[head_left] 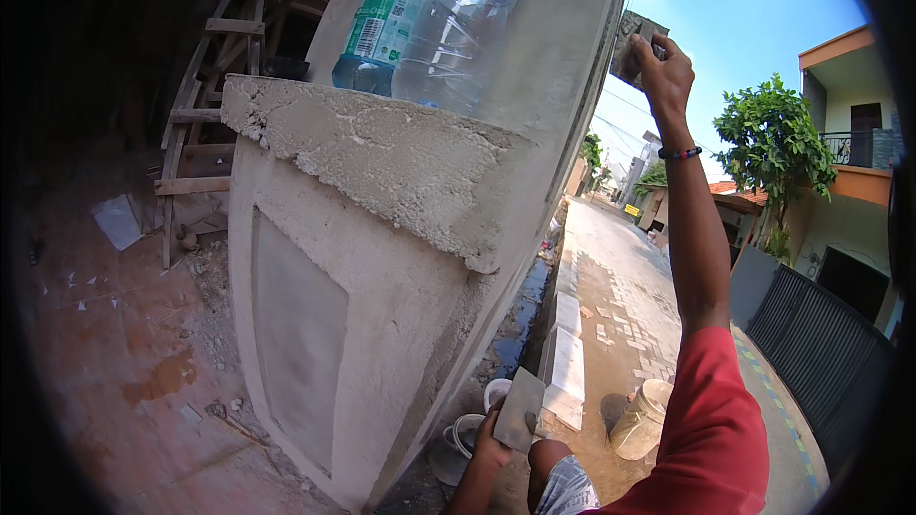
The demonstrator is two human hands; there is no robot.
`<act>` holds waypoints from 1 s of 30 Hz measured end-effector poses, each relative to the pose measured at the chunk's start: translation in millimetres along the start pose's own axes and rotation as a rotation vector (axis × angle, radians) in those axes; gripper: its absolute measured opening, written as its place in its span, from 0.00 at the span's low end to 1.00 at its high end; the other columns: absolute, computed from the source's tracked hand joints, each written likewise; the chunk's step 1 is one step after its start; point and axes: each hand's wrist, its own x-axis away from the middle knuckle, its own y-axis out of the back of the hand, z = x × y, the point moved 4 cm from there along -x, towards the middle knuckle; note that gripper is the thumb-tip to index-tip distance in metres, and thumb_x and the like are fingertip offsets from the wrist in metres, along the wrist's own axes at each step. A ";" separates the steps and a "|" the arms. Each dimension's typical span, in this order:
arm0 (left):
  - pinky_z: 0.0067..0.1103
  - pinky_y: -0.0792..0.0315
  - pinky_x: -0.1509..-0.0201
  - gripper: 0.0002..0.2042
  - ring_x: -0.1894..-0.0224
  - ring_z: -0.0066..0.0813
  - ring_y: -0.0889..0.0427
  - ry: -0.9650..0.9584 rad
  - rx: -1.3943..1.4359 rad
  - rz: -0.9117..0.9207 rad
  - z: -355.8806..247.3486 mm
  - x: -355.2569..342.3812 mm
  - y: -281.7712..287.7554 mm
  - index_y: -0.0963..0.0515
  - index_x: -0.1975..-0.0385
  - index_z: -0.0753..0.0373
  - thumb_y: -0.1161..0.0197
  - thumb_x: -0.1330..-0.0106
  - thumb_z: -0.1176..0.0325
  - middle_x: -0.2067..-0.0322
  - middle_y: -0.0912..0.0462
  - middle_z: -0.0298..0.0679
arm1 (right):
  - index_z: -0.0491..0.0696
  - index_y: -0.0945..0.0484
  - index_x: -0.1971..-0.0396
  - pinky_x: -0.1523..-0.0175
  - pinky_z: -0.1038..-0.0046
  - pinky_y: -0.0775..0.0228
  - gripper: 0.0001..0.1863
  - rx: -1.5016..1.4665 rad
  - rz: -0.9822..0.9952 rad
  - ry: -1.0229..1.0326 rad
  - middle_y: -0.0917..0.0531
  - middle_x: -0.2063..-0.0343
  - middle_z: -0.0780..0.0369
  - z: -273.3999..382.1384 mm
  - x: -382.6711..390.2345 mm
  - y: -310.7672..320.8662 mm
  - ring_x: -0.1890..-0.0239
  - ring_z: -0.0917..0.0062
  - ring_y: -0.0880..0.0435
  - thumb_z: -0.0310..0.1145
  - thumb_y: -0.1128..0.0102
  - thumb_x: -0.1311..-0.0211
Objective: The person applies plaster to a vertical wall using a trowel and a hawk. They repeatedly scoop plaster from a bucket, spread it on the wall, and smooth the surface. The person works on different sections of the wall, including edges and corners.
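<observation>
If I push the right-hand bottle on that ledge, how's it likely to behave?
The right-hand bottle would probably flex, as its clear plastic wall looks thin. It may topple off, standing near the edge of the ledge. Its rounded body suggests it could roll once down.

I wore a red sleeve (711, 420) on the right, a dark bracelet (680, 154) with red and blue bits, and pale shorts (568, 488) with gray marks.

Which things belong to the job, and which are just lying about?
Likely the job's:
flat grey rectangular plate in left hand
squarish grey slab in right hand

Seemingly lying about:
green-labelled clear plastic bottle
blue-labelled clear plastic bottle
brown wooden ladder
</observation>
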 end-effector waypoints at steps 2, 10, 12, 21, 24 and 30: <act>0.31 0.27 0.46 0.16 0.48 0.35 0.24 -0.013 -0.039 -0.021 5.4 -3.8 0.3 0.29 0.47 0.59 0.54 0.31 0.63 0.49 0.24 0.41 | 0.40 0.23 0.52 0.52 0.70 0.26 0.30 0.149 -0.155 0.129 0.17 0.61 0.50 -10.3 -57.0 -4.6 0.58 0.66 0.17 0.50 0.38 0.47; 0.31 0.27 0.46 0.17 0.48 0.36 0.24 0.027 -0.043 -0.100 7.5 -4.4 13.3 0.31 0.45 0.59 0.57 0.30 0.65 0.49 0.25 0.42 | 0.44 0.22 0.52 0.54 0.69 0.24 0.30 0.223 -0.021 0.116 0.17 0.62 0.53 0.8 -101.1 -32.8 0.61 0.68 0.16 0.54 0.41 0.46; 0.31 0.27 0.46 0.17 0.48 0.37 0.24 0.019 -0.052 -0.104 4.7 -5.4 14.8 0.31 0.45 0.59 0.57 0.30 0.65 0.50 0.25 0.42 | 0.45 0.21 0.52 0.55 0.69 0.24 0.29 0.259 0.020 0.100 0.16 0.63 0.55 6.7 -100.0 -39.2 0.62 0.69 0.16 0.53 0.42 0.45; 0.31 0.27 0.47 0.17 0.50 0.36 0.23 0.016 -0.064 -0.120 7.3 -4.7 10.9 0.32 0.45 0.60 0.57 0.30 0.65 0.50 0.25 0.42 | 0.46 0.17 0.69 0.55 0.66 0.26 0.22 0.332 0.036 0.041 0.16 0.73 0.57 1.0 -75.9 -40.1 0.64 0.65 0.16 0.53 0.39 0.49; 0.31 0.27 0.47 0.17 0.50 0.36 0.23 0.009 -0.069 -0.095 5.3 -4.0 10.8 0.32 0.45 0.60 0.58 0.30 0.65 0.50 0.25 0.42 | 0.43 0.19 0.65 0.53 0.65 0.27 0.24 0.346 0.014 0.049 0.16 0.68 0.53 -3.0 -23.8 -43.0 0.60 0.61 0.17 0.51 0.37 0.51; 0.30 0.28 0.46 0.17 0.48 0.36 0.24 0.008 -0.090 0.017 15.5 -12.7 20.3 0.32 0.44 0.60 0.59 0.30 0.66 0.49 0.25 0.42 | 0.39 0.21 0.58 0.50 0.65 0.29 0.26 0.217 0.061 0.058 0.20 0.62 0.48 -19.5 91.3 -34.2 0.56 0.58 0.20 0.47 0.35 0.50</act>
